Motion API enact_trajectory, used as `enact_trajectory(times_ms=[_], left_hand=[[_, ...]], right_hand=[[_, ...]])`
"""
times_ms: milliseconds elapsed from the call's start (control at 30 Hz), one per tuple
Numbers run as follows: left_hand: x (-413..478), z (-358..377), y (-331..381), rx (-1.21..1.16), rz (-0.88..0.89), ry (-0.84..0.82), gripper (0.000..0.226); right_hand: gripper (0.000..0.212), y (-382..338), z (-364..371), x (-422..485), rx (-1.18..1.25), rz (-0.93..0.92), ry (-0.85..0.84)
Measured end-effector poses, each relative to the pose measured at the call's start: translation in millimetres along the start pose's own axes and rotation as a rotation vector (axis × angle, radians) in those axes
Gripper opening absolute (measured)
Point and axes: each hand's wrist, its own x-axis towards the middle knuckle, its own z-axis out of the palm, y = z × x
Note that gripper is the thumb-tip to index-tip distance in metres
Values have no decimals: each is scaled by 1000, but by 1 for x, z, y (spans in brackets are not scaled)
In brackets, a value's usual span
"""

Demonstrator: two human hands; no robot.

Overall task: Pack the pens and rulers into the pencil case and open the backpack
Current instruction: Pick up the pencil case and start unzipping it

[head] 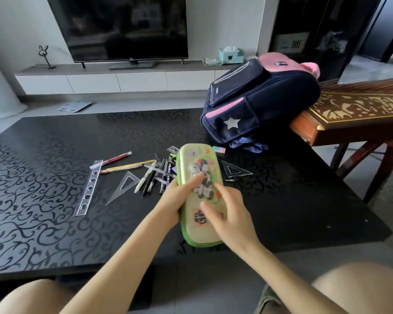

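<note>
On the table (55,177), three clear rulers (89,189), one pencil case (200,159)

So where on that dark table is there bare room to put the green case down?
Bare tabletop lies left of the long clear ruler, and on the right between the small clear triangle and the table edge. The middle is crowded: pens and set squares lie beside the pencil case, with the backpack behind.
</note>
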Motion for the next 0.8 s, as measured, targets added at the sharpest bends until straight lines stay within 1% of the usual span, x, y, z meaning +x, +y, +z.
enact_trajectory(times_ms=[33, 67, 133, 200, 233, 300, 400, 467, 567, 633, 667, 733, 800], left_hand=[[-3, -9, 1, -10, -40, -14, 49], [-6, -18, 1, -42, -97, -39, 52], [-15, -29, 4, -95, -176, -82, 48], [-21, -36, 6, -131, -179, -99, 41], [-24, -38, 8, -155, -167, -103, 37], [-29, -41, 11, -190, -117, -86, 30], [-36, -46, 14, -214, -102, -4, 29], [-34, -52, 14, -232, -87, 82, 42], [-28, -64, 15, -325, -38, 239, 56], [-23, -73, 16, -413, -12, 349, 57], [-22, -75, 16, -447, -11, 385, 57], [-18, -71, 16, -529, -21, 462, 65], [-12, -58, 17, -613, -22, 586, 62]], right_hand=[[50, 2, -6, 3, 114, 24, -26], [42, 1, -11, 8, 158, 44, -42], [38, -1, -18, 19, 208, 85, -122], [35, -9, -14, 25, 304, 99, -225], [30, -12, -11, 27, 288, 89, -220], [15, -15, -6, 27, 161, 38, -138], [20, -18, 2, 27, -119, -114, -69], [23, -21, 3, 27, -275, -227, -61], [19, -26, -1, 19, -395, -403, -97], [15, -31, -1, 5, -493, -538, -61], [19, -36, 1, -2, -546, -579, -26], [31, -44, 13, -16, -595, -594, 30], [33, -52, 30, -24, -585, -579, 73]])
